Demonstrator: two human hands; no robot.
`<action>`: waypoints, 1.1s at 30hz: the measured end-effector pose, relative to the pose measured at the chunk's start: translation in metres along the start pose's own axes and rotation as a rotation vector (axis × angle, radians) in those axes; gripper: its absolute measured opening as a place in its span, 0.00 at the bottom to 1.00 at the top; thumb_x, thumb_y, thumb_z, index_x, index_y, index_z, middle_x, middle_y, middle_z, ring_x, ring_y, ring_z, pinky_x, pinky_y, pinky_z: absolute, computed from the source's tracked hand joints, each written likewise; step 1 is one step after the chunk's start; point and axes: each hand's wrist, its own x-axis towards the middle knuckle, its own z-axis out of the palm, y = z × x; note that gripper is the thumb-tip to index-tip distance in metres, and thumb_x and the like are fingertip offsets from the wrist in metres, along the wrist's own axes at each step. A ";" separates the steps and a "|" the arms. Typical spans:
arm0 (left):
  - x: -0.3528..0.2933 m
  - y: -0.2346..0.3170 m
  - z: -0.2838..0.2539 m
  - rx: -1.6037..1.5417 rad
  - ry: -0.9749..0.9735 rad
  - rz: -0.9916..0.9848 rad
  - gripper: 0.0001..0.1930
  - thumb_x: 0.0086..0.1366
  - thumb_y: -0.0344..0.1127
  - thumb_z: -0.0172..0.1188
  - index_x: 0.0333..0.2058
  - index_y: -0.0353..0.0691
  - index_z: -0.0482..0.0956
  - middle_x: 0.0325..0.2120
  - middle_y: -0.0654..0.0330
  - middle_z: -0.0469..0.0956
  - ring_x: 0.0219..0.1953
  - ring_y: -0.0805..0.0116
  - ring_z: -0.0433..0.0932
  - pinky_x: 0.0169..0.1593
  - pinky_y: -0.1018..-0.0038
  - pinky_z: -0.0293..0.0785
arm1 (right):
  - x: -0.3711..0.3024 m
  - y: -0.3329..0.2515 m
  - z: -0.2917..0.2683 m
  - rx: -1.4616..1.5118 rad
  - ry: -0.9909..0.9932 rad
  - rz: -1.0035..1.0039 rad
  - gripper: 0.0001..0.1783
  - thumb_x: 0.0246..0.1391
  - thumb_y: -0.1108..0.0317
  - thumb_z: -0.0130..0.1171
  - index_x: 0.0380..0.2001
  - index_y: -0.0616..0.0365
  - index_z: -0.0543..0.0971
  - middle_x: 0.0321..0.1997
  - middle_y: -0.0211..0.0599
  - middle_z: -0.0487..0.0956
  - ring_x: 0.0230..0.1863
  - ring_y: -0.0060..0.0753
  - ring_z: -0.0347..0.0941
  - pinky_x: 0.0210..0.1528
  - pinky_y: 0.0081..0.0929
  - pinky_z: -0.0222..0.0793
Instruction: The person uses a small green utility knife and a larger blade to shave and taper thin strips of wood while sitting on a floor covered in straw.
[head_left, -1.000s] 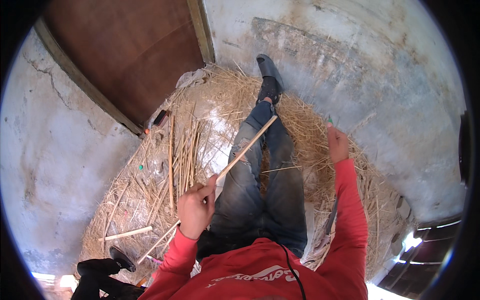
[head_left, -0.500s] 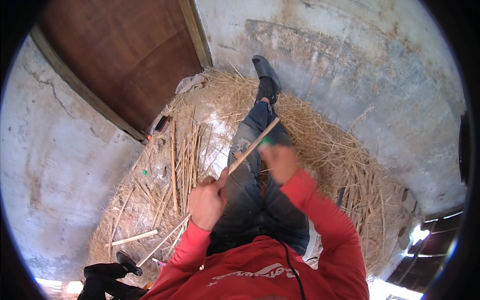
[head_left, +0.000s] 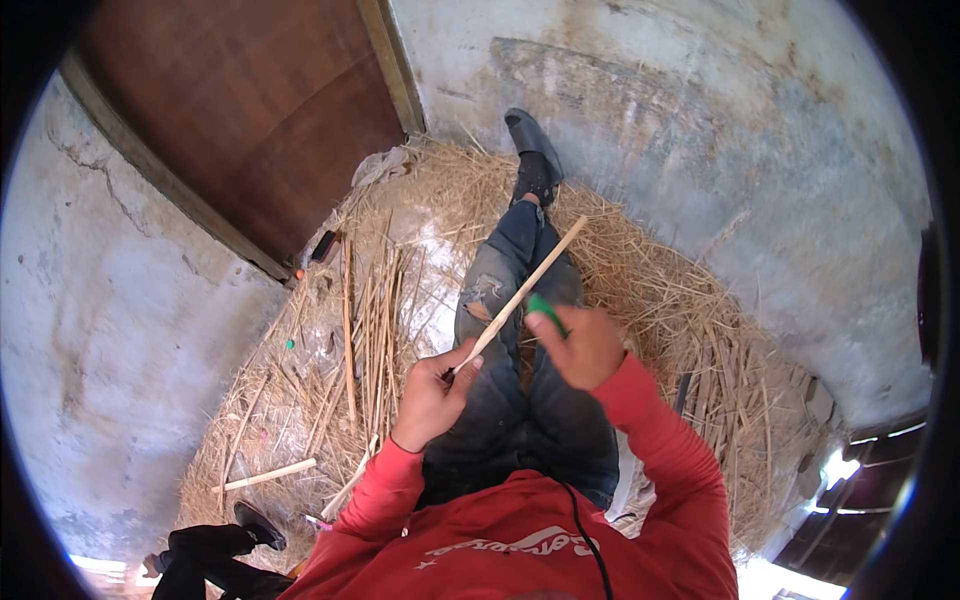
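A pale, slender wooden stick slants up and to the right over my legs. My left hand is closed round its lower end, thumb along the wood. In my right hand is a small green-handled tool, held just right of the stick and apart from it. The tool's working end is too small to make out. Both hands are above my jeans.
Straw and shavings cover the floor around my legs. A bundle of thin sticks lies to the left, beside a shorter pale stick. Another person's dark-clothed leg is at lower left. A brown door stands beyond.
My left hand has shifted right, carrying the stick rightward and its far end slightly upward. My right hand with the green-handled tool has come down and right, nearer my body.
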 end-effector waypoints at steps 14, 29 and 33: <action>-0.009 -0.004 -0.001 0.409 -0.019 0.032 0.16 0.69 0.32 0.62 0.52 0.28 0.81 0.23 0.44 0.80 0.20 0.68 0.75 0.31 0.72 0.74 | 0.013 0.046 0.035 -0.197 -0.045 0.022 0.34 0.65 0.40 0.53 0.24 0.63 0.82 0.21 0.58 0.79 0.26 0.66 0.77 0.31 0.55 0.73; -0.034 -0.006 -0.060 -0.187 -0.081 -0.182 0.15 0.71 0.29 0.61 0.55 0.33 0.81 0.28 0.72 0.76 0.30 0.85 0.64 0.32 0.82 0.63 | 0.047 0.166 -0.070 0.158 0.327 0.336 0.27 0.65 0.45 0.59 0.32 0.63 0.82 0.25 0.32 0.79 0.29 0.23 0.71 0.33 0.34 0.65; -0.016 0.000 -0.037 -0.262 -0.119 -0.127 0.16 0.72 0.29 0.60 0.56 0.35 0.80 0.26 0.74 0.74 0.27 0.85 0.62 0.31 0.83 0.60 | 0.044 0.054 -0.032 0.436 0.205 0.174 0.15 0.59 0.58 0.67 0.41 0.58 0.83 0.29 0.25 0.78 0.30 0.19 0.71 0.38 0.23 0.68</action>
